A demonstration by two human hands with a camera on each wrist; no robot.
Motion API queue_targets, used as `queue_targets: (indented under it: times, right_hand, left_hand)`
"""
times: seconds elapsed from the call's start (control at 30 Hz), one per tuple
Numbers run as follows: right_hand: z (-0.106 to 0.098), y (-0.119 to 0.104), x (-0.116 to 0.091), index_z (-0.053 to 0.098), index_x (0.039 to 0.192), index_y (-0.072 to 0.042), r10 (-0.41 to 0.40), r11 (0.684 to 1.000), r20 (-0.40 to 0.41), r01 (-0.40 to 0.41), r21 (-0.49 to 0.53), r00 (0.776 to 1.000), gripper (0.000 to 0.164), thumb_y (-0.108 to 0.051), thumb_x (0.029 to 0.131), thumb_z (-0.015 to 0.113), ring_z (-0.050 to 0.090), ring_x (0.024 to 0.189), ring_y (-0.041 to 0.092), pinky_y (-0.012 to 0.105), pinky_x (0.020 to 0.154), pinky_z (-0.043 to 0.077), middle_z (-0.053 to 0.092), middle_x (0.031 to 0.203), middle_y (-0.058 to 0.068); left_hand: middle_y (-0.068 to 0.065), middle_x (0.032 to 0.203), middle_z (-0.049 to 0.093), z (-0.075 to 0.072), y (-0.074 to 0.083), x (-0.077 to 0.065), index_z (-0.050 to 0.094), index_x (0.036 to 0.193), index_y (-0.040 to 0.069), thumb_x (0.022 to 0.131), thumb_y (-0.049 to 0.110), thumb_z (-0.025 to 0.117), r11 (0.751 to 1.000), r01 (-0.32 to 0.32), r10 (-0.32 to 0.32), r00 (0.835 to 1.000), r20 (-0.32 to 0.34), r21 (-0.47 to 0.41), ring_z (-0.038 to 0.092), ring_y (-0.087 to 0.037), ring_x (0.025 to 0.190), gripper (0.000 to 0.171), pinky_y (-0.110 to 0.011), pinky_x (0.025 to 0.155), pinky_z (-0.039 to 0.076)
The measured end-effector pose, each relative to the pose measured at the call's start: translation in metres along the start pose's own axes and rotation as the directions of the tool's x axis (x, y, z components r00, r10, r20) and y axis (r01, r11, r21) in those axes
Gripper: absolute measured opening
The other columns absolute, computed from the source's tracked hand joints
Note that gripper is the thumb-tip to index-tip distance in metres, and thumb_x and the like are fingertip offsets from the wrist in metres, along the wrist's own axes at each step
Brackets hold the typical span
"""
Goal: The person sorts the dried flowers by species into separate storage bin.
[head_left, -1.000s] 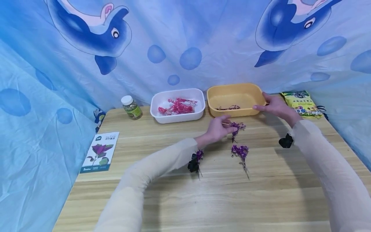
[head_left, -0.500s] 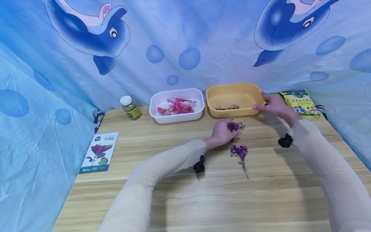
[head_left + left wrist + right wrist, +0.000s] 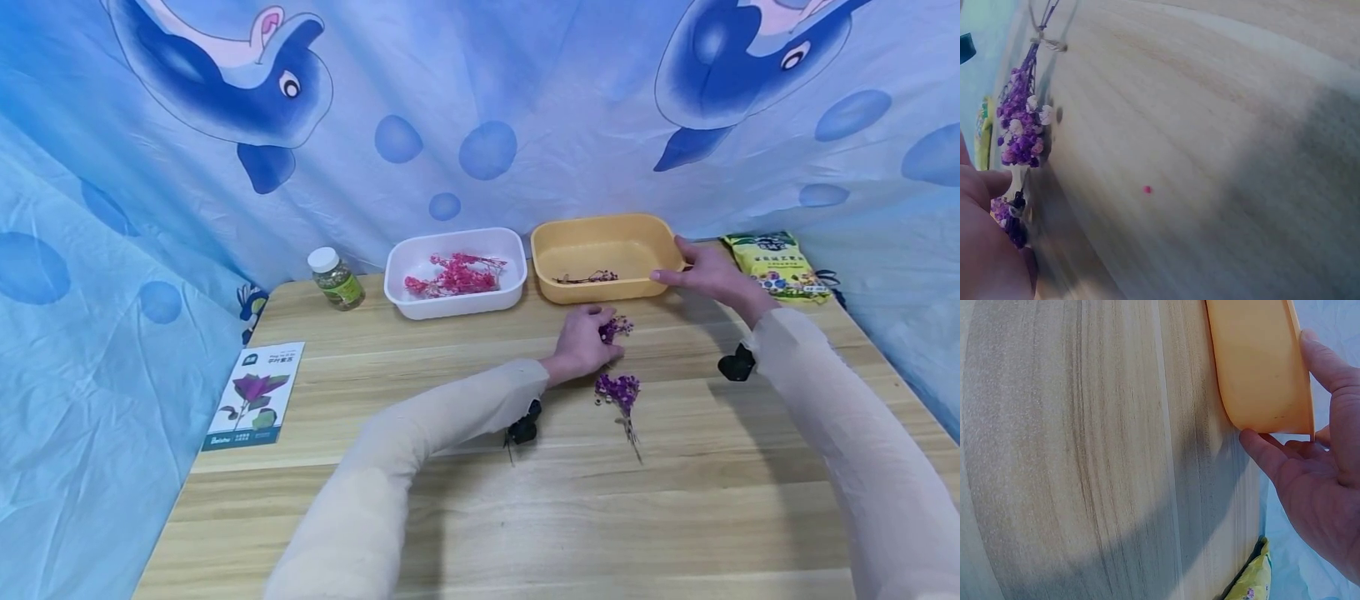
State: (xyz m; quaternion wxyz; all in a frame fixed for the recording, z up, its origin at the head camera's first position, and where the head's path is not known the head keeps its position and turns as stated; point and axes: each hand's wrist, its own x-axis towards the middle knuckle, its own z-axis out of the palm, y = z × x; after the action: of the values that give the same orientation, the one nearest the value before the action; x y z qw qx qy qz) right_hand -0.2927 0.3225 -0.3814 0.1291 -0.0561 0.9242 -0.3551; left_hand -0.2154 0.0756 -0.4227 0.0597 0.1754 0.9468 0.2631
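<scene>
My left hand (image 3: 585,342) curls its thumb and fingers round a small bunch of purple dried flowers (image 3: 617,327), with its stems hidden behind the hand. In the left wrist view that bunch (image 3: 1007,219) lies between thumb and fingers. Nearer to me lies a second purple bunch (image 3: 619,392), tied with twine (image 3: 1054,45). A third bunch is mostly hidden under the left wrist; only its thin stems (image 3: 511,450) show. My right hand (image 3: 712,275) grips the right end of the yellow plastic basin (image 3: 600,292), thumb at one corner. Dark reddish sprigs (image 3: 588,277) lie inside it.
Left of the basin stands a white basin (image 3: 457,309) holding pink dried flowers (image 3: 461,275). A jar (image 3: 337,282) with a white lid stands further left, beyond a leaflet (image 3: 255,396). A yellow packet (image 3: 776,265) lies at the right. Blue curtain (image 3: 450,100) encloses the table.
My left hand has shifted right and slightly nearer to me, and its fingers now curl round the upper purple bunch. The right hand keeps its place on the yellow basin.
</scene>
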Motion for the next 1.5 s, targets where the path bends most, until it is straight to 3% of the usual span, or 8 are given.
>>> queue_targets:
  times: [0.33, 0.53, 0.7, 0.8, 0.97, 1.1, 1.2, 1.5]
  right_hand:
    - [0.0, -0.002, -0.003, -0.004, 0.157, -0.006, -0.009, 1.0, -0.008, 0.009, 0.008, 1.0, 0.108, -0.053, 0.092, 0.068, 0.024, 0.14, 0.052, 0.061, 0.113, 0.026, 0.015, 0.158, 0.032]
    - [0.0, -0.002, -0.004, -0.003, 0.157, -0.004, -0.022, 1.0, -0.008, 0.022, 0.017, 1.0, 0.107, -0.051, 0.092, 0.068, 0.025, 0.14, 0.051, 0.059, 0.113, 0.027, 0.016, 0.157, 0.032]
    - [0.001, -0.002, -0.005, -0.004, 0.157, -0.004, -0.02, 1.0, -0.003, 0.02, 0.018, 1.0, 0.108, -0.052, 0.092, 0.068, 0.024, 0.14, 0.052, 0.06, 0.113, 0.026, 0.014, 0.157, 0.033]
    - [0.001, -0.001, -0.004, -0.004, 0.157, -0.003, -0.018, 1.0, -0.004, 0.018, 0.018, 1.0, 0.108, -0.052, 0.092, 0.068, 0.024, 0.14, 0.052, 0.06, 0.113, 0.027, 0.014, 0.157, 0.033]
    - [0.001, 0.0, -0.004, -0.003, 0.157, -0.004, -0.023, 1.0, -0.01, 0.023, 0.02, 1.0, 0.105, -0.048, 0.094, 0.068, 0.025, 0.14, 0.052, 0.06, 0.112, 0.028, 0.015, 0.157, 0.033]
    - [0.002, 0.001, -0.004, -0.003, 0.157, -0.004, -0.023, 0.999, -0.015, 0.024, 0.026, 1.0, 0.107, -0.05, 0.093, 0.068, 0.024, 0.141, 0.051, 0.06, 0.113, 0.027, 0.014, 0.158, 0.032]
    - [0.002, 0.002, -0.005, -0.003, 0.157, -0.005, -0.022, 0.999, -0.014, 0.022, 0.029, 1.0, 0.11, -0.054, 0.091, 0.069, 0.024, 0.141, 0.051, 0.06, 0.113, 0.027, 0.013, 0.158, 0.032]
    - [0.001, 0.002, -0.004, -0.003, 0.157, -0.003, -0.045, 0.999, -0.01, 0.045, 0.003, 0.999, 0.11, -0.056, 0.091, 0.067, 0.025, 0.139, 0.052, 0.062, 0.112, 0.027, 0.015, 0.158, 0.032]
  left_hand:
    - [-0.006, 0.15, 0.049, 0.002, -0.004, 0.003, 0.059, 0.139, 0.019, 0.088, 0.019, 0.078, 0.997, -0.061, 0.061, 0.998, 0.002, 0.053, 0.04, -0.02, 0.14, 0.055, -0.029, 0.118, 0.022]
    - [-0.006, 0.144, 0.056, -0.002, -0.007, 0.001, 0.063, 0.133, 0.016, 0.089, 0.004, 0.07, 0.996, -0.078, 0.077, 0.997, -0.027, -0.05, 0.049, -0.02, 0.133, 0.046, -0.027, 0.113, 0.033]
    - [-0.002, 0.132, 0.064, -0.009, -0.012, 0.0, 0.065, 0.131, 0.014, 0.089, -0.005, 0.065, 0.979, -0.072, 0.069, 0.997, -0.023, -0.189, 0.065, -0.016, 0.108, 0.046, -0.018, 0.077, 0.055]
    - [-0.003, 0.13, 0.064, -0.015, -0.013, -0.002, 0.064, 0.131, 0.012, 0.089, -0.007, 0.064, 0.965, -0.058, 0.056, 0.998, -0.016, -0.256, 0.067, -0.017, 0.089, 0.046, -0.018, 0.052, 0.049]
    - [-0.005, 0.13, 0.064, -0.021, -0.016, -0.003, 0.065, 0.131, 0.013, 0.091, -0.004, 0.066, 0.939, -0.03, 0.028, 1.0, -0.011, -0.343, 0.067, -0.019, 0.079, 0.044, -0.017, 0.05, 0.047]
    - [-0.003, 0.132, 0.063, -0.025, -0.015, -0.003, 0.065, 0.131, 0.015, 0.091, -0.003, 0.067, 0.892, 0.032, -0.027, 0.999, 0.017, -0.45, 0.066, -0.014, 0.099, 0.044, -0.015, 0.062, 0.053]
    - [-0.004, 0.136, 0.061, -0.03, -0.014, -0.003, 0.064, 0.131, 0.012, 0.09, -0.007, 0.066, 0.824, 0.065, -0.041, 0.998, 0.056, -0.564, 0.062, -0.012, 0.113, 0.045, -0.016, 0.072, 0.055]
    - [-0.017, 0.138, 0.058, -0.055, -0.014, 0.0, 0.061, 0.136, 0.012, 0.091, -0.015, 0.06, 0.674, 0.098, -0.038, 0.994, 0.098, -0.732, 0.069, -0.035, 0.089, 0.052, -0.041, 0.077, 0.06]
